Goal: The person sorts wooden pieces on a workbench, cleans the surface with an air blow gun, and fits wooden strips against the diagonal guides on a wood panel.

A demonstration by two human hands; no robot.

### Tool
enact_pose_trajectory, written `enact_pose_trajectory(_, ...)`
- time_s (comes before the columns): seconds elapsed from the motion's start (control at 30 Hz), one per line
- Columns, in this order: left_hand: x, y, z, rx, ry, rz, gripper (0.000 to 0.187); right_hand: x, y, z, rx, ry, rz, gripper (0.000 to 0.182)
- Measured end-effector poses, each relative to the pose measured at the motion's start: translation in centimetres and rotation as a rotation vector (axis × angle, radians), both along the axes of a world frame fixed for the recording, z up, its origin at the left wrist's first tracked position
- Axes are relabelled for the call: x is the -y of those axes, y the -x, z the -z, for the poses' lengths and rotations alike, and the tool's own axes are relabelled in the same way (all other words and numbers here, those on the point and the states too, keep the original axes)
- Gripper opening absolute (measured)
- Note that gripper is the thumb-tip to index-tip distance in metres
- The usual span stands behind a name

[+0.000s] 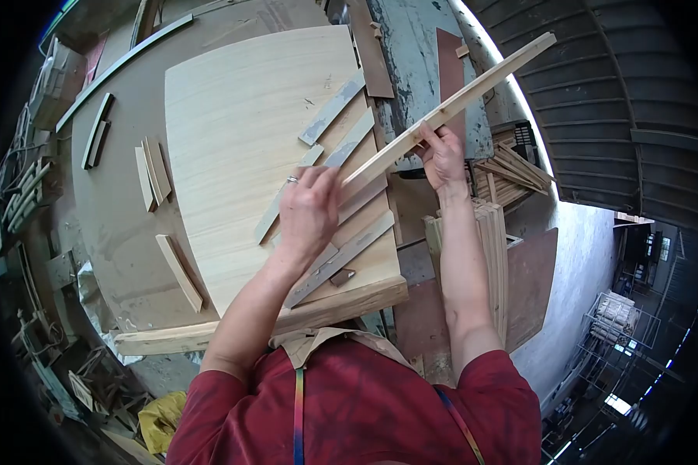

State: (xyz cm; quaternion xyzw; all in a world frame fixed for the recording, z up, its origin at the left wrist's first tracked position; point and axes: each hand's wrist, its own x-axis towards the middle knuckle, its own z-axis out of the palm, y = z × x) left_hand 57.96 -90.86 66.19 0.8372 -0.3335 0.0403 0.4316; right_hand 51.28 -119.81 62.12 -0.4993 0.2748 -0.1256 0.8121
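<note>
Two hands, apart from each other. Right hand (444,159): clamped on a long wooden strip (488,82). Left hand (310,208): curled at the strip's lower end, blurred; cannot tell whether it grips. Strip runs diagonally, frame centre to upper right. Below it, mid-frame: pale board (240,155), with several grey-faced strips (332,107) along its right part and a small brown block (343,277) near its lower right corner. Left of frame: short wooden pieces (180,273) on the brown counter (124,252).
</note>
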Motion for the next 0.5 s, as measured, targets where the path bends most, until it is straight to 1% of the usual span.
enact_pose_trajectory(0.03, -0.6, -0.2, 0.2, -0.011, -0.008, -0.002, 0.019, 0.3, -0.2, 1.0, -0.011, -0.008, -0.002, 0.013)
enact_pose_trajectory(0.13, -2.5, -1.6, 0.4, -0.268, -0.028, 0.019, 0.031, 1.2, -0.8, 3.5, -0.028, -0.048, -0.01, 0.016)
enact_pose_trajectory(0.17, -2.3, -1.1, 0.3, -0.27, -0.029, 0.018, 0.031, 0.9, -0.5, 4.0, -0.03, -0.049, -0.011, 0.016)
enact_pose_trajectory(0.27, 0.0, 2.0, -0.4, -0.195, -0.318, 0.242, 0.043, -0.5, -0.3, 4.9, -0.167, -0.004, -0.046, 0.019)
enact_pose_trajectory(0.3, 0.6, 3.0, -0.3, -0.197, -0.318, 0.227, 0.043, -0.7, -0.1, 4.8, -0.166, -0.005, -0.061, 0.019)
enact_pose_trajectory(0.37, 1.3, 4.5, 0.3, -0.137, -0.542, 0.227, 0.052, -0.9, 0.8, 4.2, -0.301, 0.105, -0.204, 0.021)
enact_pose_trajectory(0.4, 1.2, 4.9, 0.6, -0.144, -0.548, 0.205, 0.052, -1.1, 1.0, 4.2, -0.366, 0.159, -0.279, 0.022)
enact_pose_trajectory(0.43, 1.0, 5.3, 1.0, -0.092, -0.562, 0.195, 0.053, -1.5, 1.3, 4.0, -0.369, 0.153, -0.301, 0.022)
enact_pose_trajectory(0.5, 0.5, 5.9, 1.4, 0.015, -0.585, 0.187, 0.054, -1.9, 2.1, 3.4, -0.4, 0.134, -0.256, 0.024)
